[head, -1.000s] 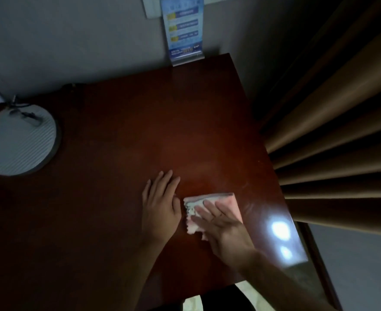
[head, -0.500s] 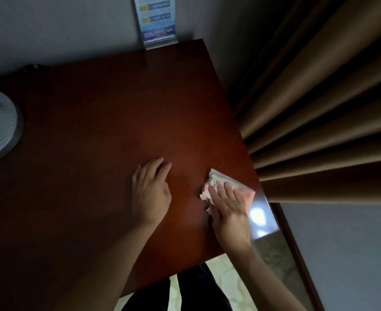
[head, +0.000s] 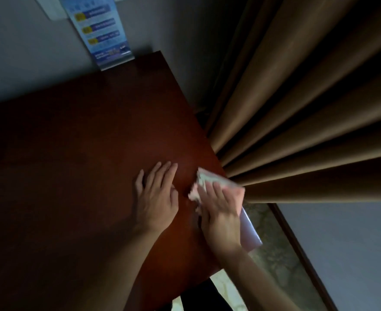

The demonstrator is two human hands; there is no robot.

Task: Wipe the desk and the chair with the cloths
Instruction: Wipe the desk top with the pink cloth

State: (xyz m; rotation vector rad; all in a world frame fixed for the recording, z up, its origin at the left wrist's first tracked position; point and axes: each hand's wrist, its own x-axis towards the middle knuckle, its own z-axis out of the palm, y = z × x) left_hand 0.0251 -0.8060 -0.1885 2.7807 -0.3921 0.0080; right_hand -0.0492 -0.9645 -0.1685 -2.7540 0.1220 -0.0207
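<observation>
Desk [head: 90, 153]: dark reddish-brown wooden top, glossy, seen from above, its right edge beside tan curtains; cloth [head: 204, 179]: pink and white, folded and crumpled, lying flat on the desk at the right edge, partly covered by a hand; chair: not visible.

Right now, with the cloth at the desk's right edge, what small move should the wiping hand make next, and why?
Probably draw the cloth back leftward or away toward the wall. The right hand presses it flat at the right edge of the desk, beside the curtain, so no surface remains further right, while the left hand rests flat on the wood.
</observation>
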